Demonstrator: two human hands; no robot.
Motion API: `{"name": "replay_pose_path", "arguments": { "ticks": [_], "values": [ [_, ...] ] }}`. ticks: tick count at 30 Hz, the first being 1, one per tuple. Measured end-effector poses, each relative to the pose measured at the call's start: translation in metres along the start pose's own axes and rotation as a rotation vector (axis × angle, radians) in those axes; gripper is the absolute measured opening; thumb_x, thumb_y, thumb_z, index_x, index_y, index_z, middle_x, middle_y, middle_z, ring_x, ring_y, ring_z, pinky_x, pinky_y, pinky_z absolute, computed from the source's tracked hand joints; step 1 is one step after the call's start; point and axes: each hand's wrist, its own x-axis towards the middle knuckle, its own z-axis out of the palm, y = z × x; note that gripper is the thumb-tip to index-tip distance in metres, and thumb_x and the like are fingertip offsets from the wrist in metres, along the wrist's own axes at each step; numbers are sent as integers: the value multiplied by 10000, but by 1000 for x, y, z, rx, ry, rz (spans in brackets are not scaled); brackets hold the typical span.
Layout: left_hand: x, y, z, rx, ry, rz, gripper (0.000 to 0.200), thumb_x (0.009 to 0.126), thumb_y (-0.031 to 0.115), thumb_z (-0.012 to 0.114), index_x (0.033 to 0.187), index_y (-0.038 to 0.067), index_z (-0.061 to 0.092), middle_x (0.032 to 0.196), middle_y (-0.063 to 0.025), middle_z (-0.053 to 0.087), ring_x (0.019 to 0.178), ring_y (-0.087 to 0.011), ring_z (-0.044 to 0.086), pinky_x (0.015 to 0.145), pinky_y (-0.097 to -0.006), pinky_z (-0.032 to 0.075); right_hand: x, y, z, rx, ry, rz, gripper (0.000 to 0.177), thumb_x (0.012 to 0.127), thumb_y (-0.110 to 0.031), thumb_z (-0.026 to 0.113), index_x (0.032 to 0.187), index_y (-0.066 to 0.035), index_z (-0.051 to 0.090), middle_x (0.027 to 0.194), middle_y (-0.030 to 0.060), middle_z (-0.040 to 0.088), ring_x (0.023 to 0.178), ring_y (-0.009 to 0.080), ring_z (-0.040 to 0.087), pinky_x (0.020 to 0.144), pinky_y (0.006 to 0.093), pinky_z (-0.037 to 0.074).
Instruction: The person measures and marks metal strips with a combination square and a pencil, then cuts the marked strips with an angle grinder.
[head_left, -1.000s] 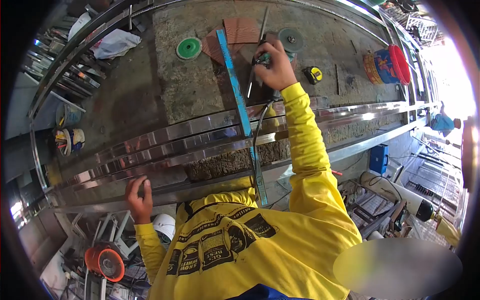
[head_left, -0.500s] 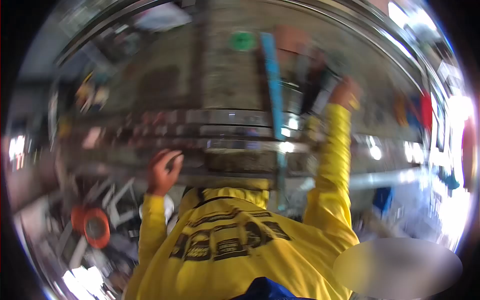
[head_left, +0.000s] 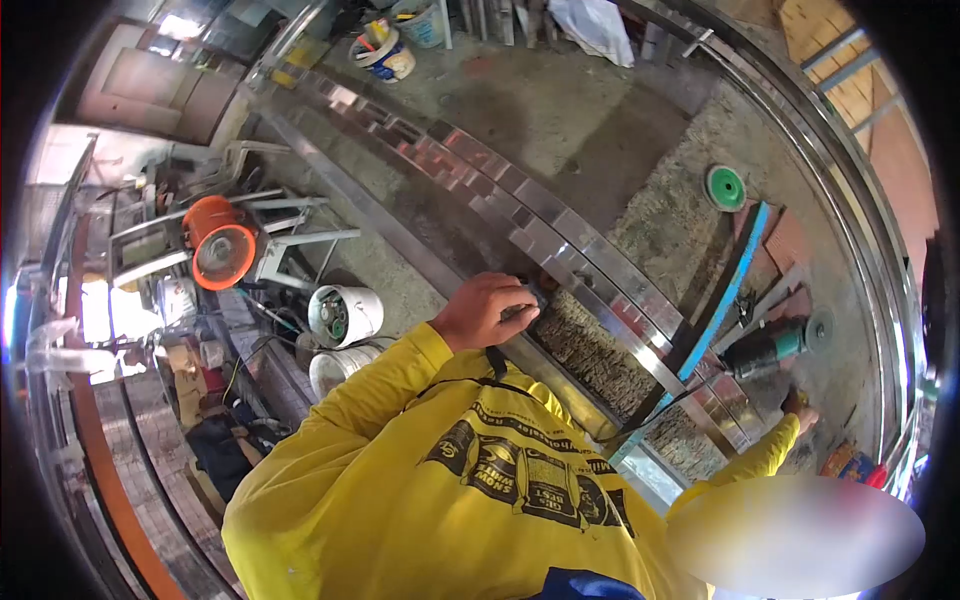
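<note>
My left hand (head_left: 488, 310) is in the middle, fingers curled by a small dark object (head_left: 536, 296) at the near metal tube (head_left: 390, 230). What is inside its fingers cannot be made out. Far to the right, my right hand (head_left: 802, 410) is low over the floor with its fingers bent; something small may be in them. Just beyond it lies an angle grinder (head_left: 762, 350) with a green and black body and a grey disc (head_left: 821, 328). Several shiny metal tubes (head_left: 560, 245) run diagonally between my hands. A long blue strip (head_left: 728, 290) crosses over them.
A green-centred disc (head_left: 726, 187) lies on the concrete beyond the tubes. To the left are an orange drum-shaped fan (head_left: 222, 250), a white bucket (head_left: 345, 314) with discs and metal framing. Another bucket (head_left: 384, 55) stands at the back. Metal rails (head_left: 850, 200) curve along the right.
The view has turned and become sharper, so the tubes now slant. My left hand has curled further closed near the near tube. My right hand appears farther down and right, past the grinder.
</note>
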Motion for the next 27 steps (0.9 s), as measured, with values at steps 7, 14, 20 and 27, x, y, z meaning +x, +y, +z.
{"name": "replay_pose_path", "arguments": {
  "ticks": [7, 14, 20, 27],
  "values": [
    [18, -21, 43, -874, -128, -252, 233, 1004, 184, 687, 1065, -41, 687, 954, -121, 736, 822, -180, 686, 770, -324, 561, -337, -157, -241, 308, 267, -9, 365, 983, -380, 571, 1171, -72, 632, 1081, 222, 668, 1066, 400, 631, 788, 489, 542],
    [55, -3, 27, -1440, -432, -576, 249, 1064, 262, 608, 1168, 36, 594, 1017, -68, 657, 917, -172, 636, 813, -336, 529, -556, -340, -315, 1043, 5, -659, 395, 833, -259, 717, 1117, -45, 546, 1074, 187, 652, 1056, 394, 608, 866, 481, 516],
    [47, -107, -37, -1324, -707, -608, 113, 1015, 129, 653, 1077, 62, 586, 983, -40, 615, 852, -164, 620, 748, -318, 523, -645, -426, -337, 929, -194, -642, 456, 747, -174, 780, 1089, -47, 507, 1044, 154, 642, 1055, 389, 600, 905, 481, 511],
    [54, -188, -138, -1344, -455, -538, 260, 947, 52, 658, 830, 137, 441, 736, 27, 436, 629, -103, 487, 563, -284, 377, -655, -489, -301, 789, -86, -651, 464, 753, -97, 731, 1201, -90, 610, 1088, 151, 683, 969, 383, 662, 835, 463, 552]
  ]
}}
